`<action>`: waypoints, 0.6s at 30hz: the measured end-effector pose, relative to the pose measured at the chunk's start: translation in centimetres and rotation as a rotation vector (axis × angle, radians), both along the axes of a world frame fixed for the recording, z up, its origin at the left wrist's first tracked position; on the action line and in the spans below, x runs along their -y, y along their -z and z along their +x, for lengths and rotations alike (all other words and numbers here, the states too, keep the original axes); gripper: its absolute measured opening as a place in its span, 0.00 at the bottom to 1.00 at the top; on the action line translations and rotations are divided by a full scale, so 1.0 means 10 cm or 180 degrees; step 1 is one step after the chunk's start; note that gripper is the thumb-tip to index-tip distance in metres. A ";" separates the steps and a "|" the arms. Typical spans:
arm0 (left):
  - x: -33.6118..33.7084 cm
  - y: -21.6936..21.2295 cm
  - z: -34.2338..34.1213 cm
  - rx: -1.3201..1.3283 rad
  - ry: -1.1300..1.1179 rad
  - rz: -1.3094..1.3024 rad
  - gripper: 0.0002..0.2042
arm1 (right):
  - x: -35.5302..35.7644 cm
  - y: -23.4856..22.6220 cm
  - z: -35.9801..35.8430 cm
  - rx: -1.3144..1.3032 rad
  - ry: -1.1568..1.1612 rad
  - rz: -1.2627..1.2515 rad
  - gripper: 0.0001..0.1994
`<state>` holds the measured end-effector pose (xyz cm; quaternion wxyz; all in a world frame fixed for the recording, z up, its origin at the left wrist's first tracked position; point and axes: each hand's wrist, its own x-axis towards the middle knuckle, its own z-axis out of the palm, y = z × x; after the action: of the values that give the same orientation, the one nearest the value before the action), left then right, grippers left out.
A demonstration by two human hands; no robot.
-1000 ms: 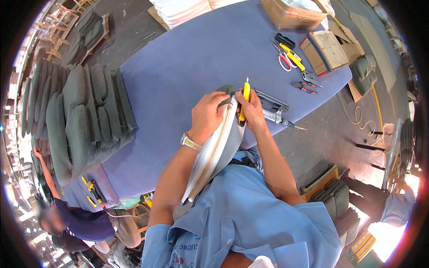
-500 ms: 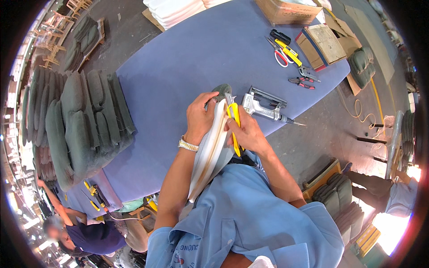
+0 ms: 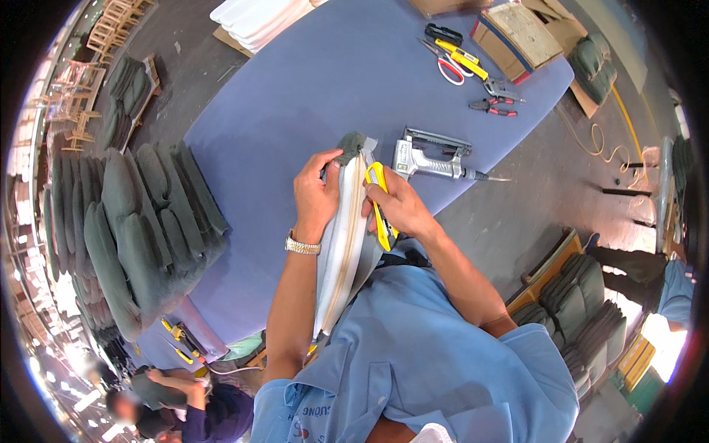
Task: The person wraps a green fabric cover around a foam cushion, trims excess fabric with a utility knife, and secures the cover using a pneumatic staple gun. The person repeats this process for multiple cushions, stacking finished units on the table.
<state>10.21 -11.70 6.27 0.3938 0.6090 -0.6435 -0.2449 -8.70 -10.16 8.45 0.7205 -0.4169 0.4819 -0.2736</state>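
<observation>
A long, narrow padded piece (image 3: 347, 244) stands on edge in front of my body, showing white layers with a tan strip between them. Dark green fabric (image 3: 350, 145) wraps its far end. My left hand (image 3: 317, 188) grips that end, with fingers and thumb on the fabric and side. In my right hand (image 3: 401, 203) is a yellow utility knife (image 3: 381, 221), held close along the right side of the piece. Its tip is beside the wrapped end; whether the blade touches the fabric I cannot tell. A silver staple gun (image 3: 428, 159) lies just beyond my right hand.
Scissors (image 3: 451, 70), another yellow cutter (image 3: 465, 59) and red-handled pliers (image 3: 493, 108) lie on the blue table (image 3: 295, 88) near a box (image 3: 517, 40). Stacked dark green cushions (image 3: 148, 229) stand at left. A co-worker (image 3: 214, 413) is at lower left.
The view has shifted a little. My right hand and the knife have drawn slightly toward the near end of the piece. At lower left, the co-worker now has a dark cushion by the arms.
</observation>
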 end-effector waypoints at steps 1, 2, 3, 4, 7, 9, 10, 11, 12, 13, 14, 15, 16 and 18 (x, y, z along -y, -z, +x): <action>0.00 -0.01 0.00 -0.0012 0.0007 0.0032 0.11 | 0.02 0.02 0.00 0.0007 -0.0035 -0.0020 0.13; 0.00 -0.04 -0.01 0.0054 0.0077 -0.0081 0.11 | 0.04 0.03 0.01 0.0018 -0.0063 -0.0030 0.14; 0.01 -0.08 -0.02 0.0118 0.0150 -0.0196 0.11 | 0.07 0.04 0.02 0.0029 -0.0090 -0.0042 0.14; 0.03 -0.13 -0.05 0.0180 0.0225 -0.0312 0.11 | 0.09 0.02 0.02 0.0019 -0.0106 -0.0031 0.14; 0.09 -0.25 -0.12 0.0270 0.0364 -0.0019 0.12 | 0.15 -0.01 0.03 -0.0017 -0.0171 0.0042 0.15; 0.11 -0.15 -0.08 0.0165 0.0269 -0.0082 0.12 | 0.15 0.01 0.06 -0.0094 -0.0182 0.0010 0.15; 0.10 -0.10 -0.05 0.0112 0.0219 -0.0111 0.12 | 0.15 0.02 0.07 -0.0133 -0.0190 -0.0004 0.16; 0.10 -0.06 -0.05 0.0038 0.0127 -0.0068 0.11 | 0.15 0.02 0.08 -0.0136 -0.0175 -0.0022 0.16; 0.08 -0.03 -0.04 -0.0036 0.0033 -0.0024 0.11 | 0.15 0.02 0.09 -0.0139 -0.0162 -0.0039 0.16; 0.07 -0.02 -0.04 -0.0109 -0.0064 0.0022 0.10 | 0.15 0.02 0.11 -0.0143 -0.0152 -0.0054 0.17; 0.07 -0.02 -0.05 -0.0140 -0.0109 0.0079 0.10 | 0.15 0.00 0.12 -0.0189 -0.0153 -0.0032 0.17; 0.07 -0.03 -0.06 -0.0171 -0.0156 0.0137 0.10 | 0.16 -0.02 0.13 -0.0236 -0.0157 -0.0009 0.17; 0.07 -0.03 -0.07 -0.0201 -0.0204 0.0195 0.09 | 0.16 -0.03 0.13 -0.0282 -0.0161 0.0015 0.17; 0.08 -0.06 -0.09 -0.0120 -0.0211 0.0187 0.09 | 0.16 -0.02 0.15 -0.0374 -0.0163 0.0019 0.18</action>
<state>9.35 -12.47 6.85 0.3957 0.6366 -0.6079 -0.2620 -7.24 -11.75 8.67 0.6990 -0.4423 0.5134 -0.2286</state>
